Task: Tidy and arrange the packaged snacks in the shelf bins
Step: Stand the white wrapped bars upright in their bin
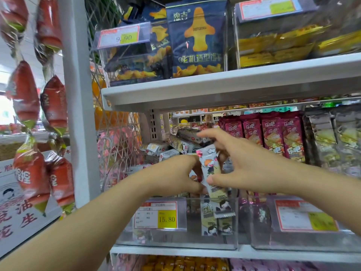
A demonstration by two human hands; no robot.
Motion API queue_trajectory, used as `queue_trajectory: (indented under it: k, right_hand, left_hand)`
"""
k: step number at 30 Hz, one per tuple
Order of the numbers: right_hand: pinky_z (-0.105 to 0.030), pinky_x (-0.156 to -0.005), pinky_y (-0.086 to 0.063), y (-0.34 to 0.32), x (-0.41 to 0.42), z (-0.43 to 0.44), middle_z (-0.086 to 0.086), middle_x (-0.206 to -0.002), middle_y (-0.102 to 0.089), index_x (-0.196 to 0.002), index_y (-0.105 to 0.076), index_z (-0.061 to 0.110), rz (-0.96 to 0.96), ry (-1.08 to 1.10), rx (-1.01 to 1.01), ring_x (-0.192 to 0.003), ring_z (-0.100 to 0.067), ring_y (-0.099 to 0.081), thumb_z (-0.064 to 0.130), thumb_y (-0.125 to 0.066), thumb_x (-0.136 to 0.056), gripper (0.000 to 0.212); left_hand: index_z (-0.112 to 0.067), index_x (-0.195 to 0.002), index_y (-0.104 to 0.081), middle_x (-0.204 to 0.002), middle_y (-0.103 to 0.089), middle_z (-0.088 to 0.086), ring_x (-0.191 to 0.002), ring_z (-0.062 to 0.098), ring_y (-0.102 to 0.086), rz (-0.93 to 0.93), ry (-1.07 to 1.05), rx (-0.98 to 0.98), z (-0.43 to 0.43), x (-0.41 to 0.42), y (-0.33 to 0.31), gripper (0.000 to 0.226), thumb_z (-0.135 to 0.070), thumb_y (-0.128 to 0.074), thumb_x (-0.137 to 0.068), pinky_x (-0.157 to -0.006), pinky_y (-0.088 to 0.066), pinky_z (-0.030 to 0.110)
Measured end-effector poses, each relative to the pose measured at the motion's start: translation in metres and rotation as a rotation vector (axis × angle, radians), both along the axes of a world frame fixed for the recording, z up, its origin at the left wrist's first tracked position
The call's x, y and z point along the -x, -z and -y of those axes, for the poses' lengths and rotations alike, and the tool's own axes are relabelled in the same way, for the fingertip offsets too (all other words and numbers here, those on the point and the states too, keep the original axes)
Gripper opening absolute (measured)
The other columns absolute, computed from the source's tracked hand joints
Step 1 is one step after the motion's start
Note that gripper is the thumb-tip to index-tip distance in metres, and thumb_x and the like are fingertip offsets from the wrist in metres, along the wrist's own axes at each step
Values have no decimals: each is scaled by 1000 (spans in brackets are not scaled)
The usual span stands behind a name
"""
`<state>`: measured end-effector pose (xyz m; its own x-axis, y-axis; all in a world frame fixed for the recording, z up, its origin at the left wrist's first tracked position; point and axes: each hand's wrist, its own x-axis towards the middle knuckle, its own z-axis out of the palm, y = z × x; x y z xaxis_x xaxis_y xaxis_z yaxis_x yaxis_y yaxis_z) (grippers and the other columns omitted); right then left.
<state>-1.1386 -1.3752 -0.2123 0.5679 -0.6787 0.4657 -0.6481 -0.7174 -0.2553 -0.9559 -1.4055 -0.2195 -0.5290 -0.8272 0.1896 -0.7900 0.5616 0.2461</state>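
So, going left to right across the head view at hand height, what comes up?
Hanging red packs → white shelf post → left hand → cartoon snack pack → right hand → maroon packs → silvery packs.

In a clear plastic bin on the white metal shelf lie white cartoon-printed snack packets; maroon foil packets stand right of them, dark-blue biscuit bags above.

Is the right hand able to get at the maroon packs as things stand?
Probably yes: the maroon packs stand uncovered just beyond the right hand, though it holds a white packet.
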Motion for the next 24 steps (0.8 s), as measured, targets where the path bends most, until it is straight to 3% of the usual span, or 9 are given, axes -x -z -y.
queue_trajectory:
  k: [2,3,5,7,12,17,21,24]
  right_hand:
    - [-2,-80,-35,0,3,0,36,-101,-46,-116,-40,43,-45,-23,51,-98,23,-43,34,-71,-80,48]
    - [-7,-80,-36,1,3,0,33,-104,-49,-108,-46,42,-99,-27,80,-99,18,-45,34,-73,-79,40]
    - [-10,-79,-37,1,4,-1,27,-97,-56,-95,-54,40,-171,-15,103,-97,10,-47,35,-74,-77,27]
    - [-7,-79,-37,2,5,-2,27,-89,-57,-89,-57,39,-202,-20,86,-95,11,-48,37,-72,-79,18]
    - [-19,-88,-40,3,5,-5,23,-86,-59,-86,-62,35,-296,-12,60,-92,6,-52,37,-64,-87,3]
    - [-44,-103,-39,7,3,0,4,-76,-66,-77,-64,24,-437,-11,25,-71,-8,-58,40,-49,-95,29]
    - [-42,-110,-25,7,2,3,-11,-74,-63,-75,-61,8,-487,13,56,-72,-24,-58,44,-37,-98,49]
    - [-46,-102,-39,6,6,2,0,-77,-68,-81,-67,19,-462,-2,44,-77,-16,-62,48,-42,-94,41]
  left_hand:
    - [-29,-80,-46,-72,-48,-14,-54,-6,-47,-9,13,31,0,0,0,23,-26,-69,-84,-50,-33,12]
    - [-28,-85,-50,-77,-53,-14,-55,-12,-48,-18,35,34,0,-1,1,20,-25,-70,-83,-52,-34,9]
    - [-24,-103,-57,-98,-61,-10,-61,-18,-48,-38,59,36,1,-2,3,25,-26,-72,-82,-60,-34,8]
    - [-21,-111,-60,-106,-62,-7,-61,-19,-47,-47,61,29,1,-3,4,32,-25,-73,-82,-60,-34,8]
    - [-29,-101,-57,-103,-60,-8,-56,-20,-46,-29,60,64,0,-1,5,26,-22,-73,-81,-53,-32,6]
    - [-29,-110,-57,-97,-55,-16,-58,-24,-45,-16,34,60,-1,2,6,32,-24,-73,-82,-54,-33,2]
    - [-27,-112,-57,-90,-51,-20,-57,-26,-44,-9,17,58,0,3,7,32,-25,-71,-84,-54,-33,1]
    - [-30,-116,-56,-102,-57,-17,-61,-28,-44,-10,14,53,-1,2,8,36,-31,-72,-83,-57,-33,-2]
